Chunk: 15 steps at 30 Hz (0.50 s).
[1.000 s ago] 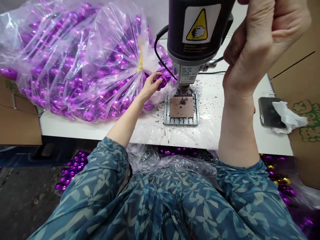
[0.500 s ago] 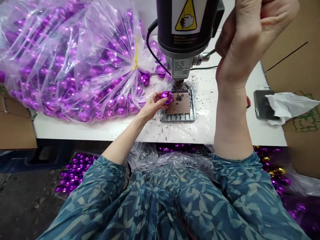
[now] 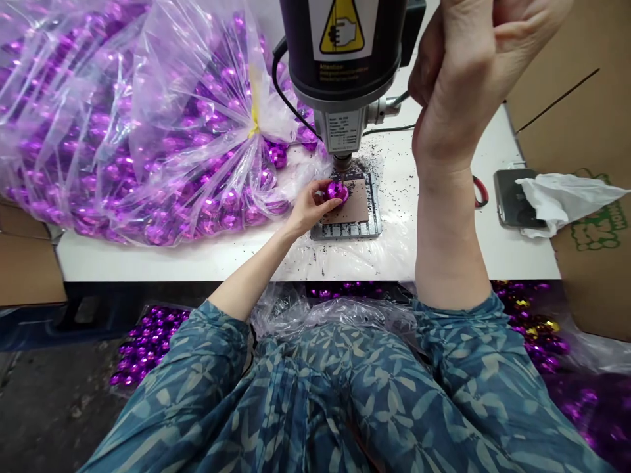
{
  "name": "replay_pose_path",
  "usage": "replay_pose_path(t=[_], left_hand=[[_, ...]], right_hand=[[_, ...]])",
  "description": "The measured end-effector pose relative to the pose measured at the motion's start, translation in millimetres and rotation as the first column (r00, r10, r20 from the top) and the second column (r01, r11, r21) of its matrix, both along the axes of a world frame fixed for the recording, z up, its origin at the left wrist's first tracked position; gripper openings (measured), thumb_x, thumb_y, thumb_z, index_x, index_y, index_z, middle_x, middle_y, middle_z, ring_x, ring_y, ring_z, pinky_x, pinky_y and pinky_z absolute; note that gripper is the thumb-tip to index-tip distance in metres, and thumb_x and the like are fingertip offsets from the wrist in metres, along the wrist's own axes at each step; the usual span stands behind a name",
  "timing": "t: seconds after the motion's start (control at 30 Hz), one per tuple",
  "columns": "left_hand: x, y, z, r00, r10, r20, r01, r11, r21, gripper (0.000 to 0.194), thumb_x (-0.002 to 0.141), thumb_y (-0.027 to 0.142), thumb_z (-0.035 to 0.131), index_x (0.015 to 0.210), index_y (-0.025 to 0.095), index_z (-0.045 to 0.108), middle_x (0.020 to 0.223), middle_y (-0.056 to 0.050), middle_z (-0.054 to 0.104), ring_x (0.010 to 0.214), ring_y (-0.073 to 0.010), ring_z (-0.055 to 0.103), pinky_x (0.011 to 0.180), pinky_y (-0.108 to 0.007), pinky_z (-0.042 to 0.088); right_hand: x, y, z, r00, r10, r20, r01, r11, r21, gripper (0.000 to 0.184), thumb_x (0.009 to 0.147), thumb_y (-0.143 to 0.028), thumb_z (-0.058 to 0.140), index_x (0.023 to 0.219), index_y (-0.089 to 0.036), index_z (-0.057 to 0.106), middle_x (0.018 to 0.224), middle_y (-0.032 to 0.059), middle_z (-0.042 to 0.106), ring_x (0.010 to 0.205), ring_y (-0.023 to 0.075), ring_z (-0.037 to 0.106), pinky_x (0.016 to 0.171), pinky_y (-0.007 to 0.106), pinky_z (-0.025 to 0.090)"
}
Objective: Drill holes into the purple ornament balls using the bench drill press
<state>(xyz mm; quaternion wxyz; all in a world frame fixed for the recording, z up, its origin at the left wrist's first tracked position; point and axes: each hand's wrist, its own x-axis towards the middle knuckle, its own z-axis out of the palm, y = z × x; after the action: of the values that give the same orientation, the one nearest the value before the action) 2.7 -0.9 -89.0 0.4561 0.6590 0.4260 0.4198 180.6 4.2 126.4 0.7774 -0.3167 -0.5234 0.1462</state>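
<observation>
My left hand (image 3: 308, 207) pinches a shiny purple faceted ball (image 3: 337, 190), like a small disco ball. The ball rests on or just above a brown board (image 3: 355, 202) on the slotted metal base plate (image 3: 348, 230), below the chuck (image 3: 342, 162) of a drill press (image 3: 345, 66). Whether the drill tip touches the ball cannot be made out. My right hand (image 3: 473, 72) is raised, closed around the end of the drill press lever (image 3: 400, 100); the grip itself is hidden by my fingers.
A tied clear bag (image 3: 148, 131) of purple balls fills the table's left side. Dark shavings litter the white table (image 3: 197, 259). Right of my forearm are a red-handled tool (image 3: 480, 192), a phone (image 3: 515, 200) and white tissue (image 3: 562, 200). Cardboard boxes (image 3: 586, 276) flank the table.
My left hand has brought the purple ball rightward over the board, beneath the chuck, and turned it. My right hand stays closed and raised. The whole view has shifted slightly.
</observation>
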Motion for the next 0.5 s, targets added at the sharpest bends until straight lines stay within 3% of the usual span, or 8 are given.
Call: replay_pose_path(t=[0.2,0.33,0.43,0.5], left_hand=[[14.1,-3.1,-0.9,0.979,0.091,-0.181,-0.047,0.971,0.234,0.057,0.077,0.041,0.090,0.127,0.021,0.069,0.120,-0.010,0.068,0.104,-0.0239,0.069,0.092,-0.040,0.061],[17.0,-5.9,-9.7,0.972,0.097,-0.214,-0.033,0.958,0.285,0.058,0.084,0.043,0.085,0.135,0.024,0.064,0.124,-0.011,0.070,0.116,-0.0285,0.065,0.101,-0.047,0.057],[16.5,-7.6,-14.2,0.968,0.099,-0.229,-0.033,0.960,0.278,0.062,0.086,0.045,0.084,0.140,0.026,0.060,0.125,-0.012,0.071,0.118,-0.0298,0.064,0.102,-0.050,0.056],[16.4,-8.5,-14.8,0.971,0.094,-0.220,-0.031,0.962,0.272,0.063,0.086,0.045,0.084,0.141,0.026,0.060,0.126,-0.011,0.071,0.119,-0.0298,0.064,0.103,-0.050,0.056]], right_hand=[[-1.3,-3.0,1.8,0.999,0.030,-0.023,-0.030,0.999,-0.014,0.031,0.092,-0.011,0.047,0.067,-0.021,0.034,0.049,-0.0063,0.013,0.039,-0.0034,0.023,0.046,0.015,0.012],[1.4,-3.2,-1.1,0.998,0.058,-0.019,-0.058,0.998,0.015,0.024,0.093,-0.013,0.051,0.072,-0.020,0.042,0.051,-0.0061,0.015,0.041,-0.0028,0.024,0.047,0.015,0.015],[2.6,-4.8,-7.2,0.998,0.058,0.009,-0.059,0.995,0.086,0.031,0.089,-0.034,0.065,0.071,-0.018,0.044,0.053,-0.0057,0.022,0.044,-0.0038,0.029,0.049,0.012,0.025],[1.2,-9.5,-13.3,1.000,0.009,0.016,-0.011,0.991,0.130,0.046,0.080,-0.055,0.068,0.069,-0.016,0.046,0.057,-0.0066,0.037,0.046,-0.0060,0.034,0.050,0.010,0.030]])
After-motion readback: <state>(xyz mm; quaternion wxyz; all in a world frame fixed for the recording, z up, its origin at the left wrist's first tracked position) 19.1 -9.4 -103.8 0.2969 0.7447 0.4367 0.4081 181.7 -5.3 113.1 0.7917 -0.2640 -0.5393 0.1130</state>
